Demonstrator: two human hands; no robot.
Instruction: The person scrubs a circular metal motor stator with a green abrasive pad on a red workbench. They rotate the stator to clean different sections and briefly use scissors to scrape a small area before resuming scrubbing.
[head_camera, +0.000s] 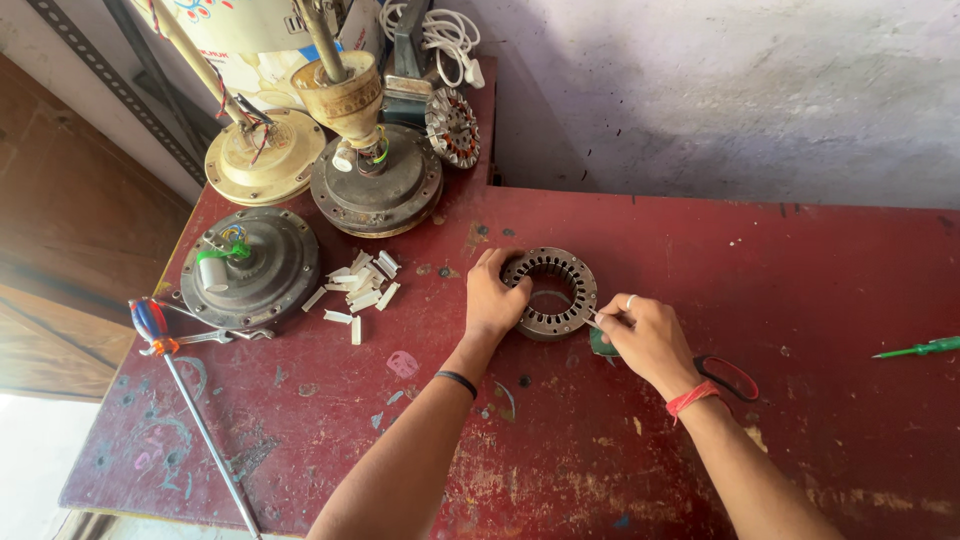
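Observation:
A bare metal stator ring (556, 290) with slots around its inside lies flat on the red table (800, 270). My left hand (492, 300) grips the ring's left rim. My right hand (648, 335) sits at the ring's right edge, pinching a small pale strip against the rim. A ring is on one finger and a red thread is round the wrist. Scissors with red handles (728, 378) lie under my right wrist, partly hidden.
Several small white strips (360, 288) lie left of the ring. Ceiling fan motor housings (252, 265) (378, 185) (264, 158) stand at the back left, with a wound stator (452, 127) behind. A long screwdriver (190, 400) lies at the left, a green one (920, 348) at the right.

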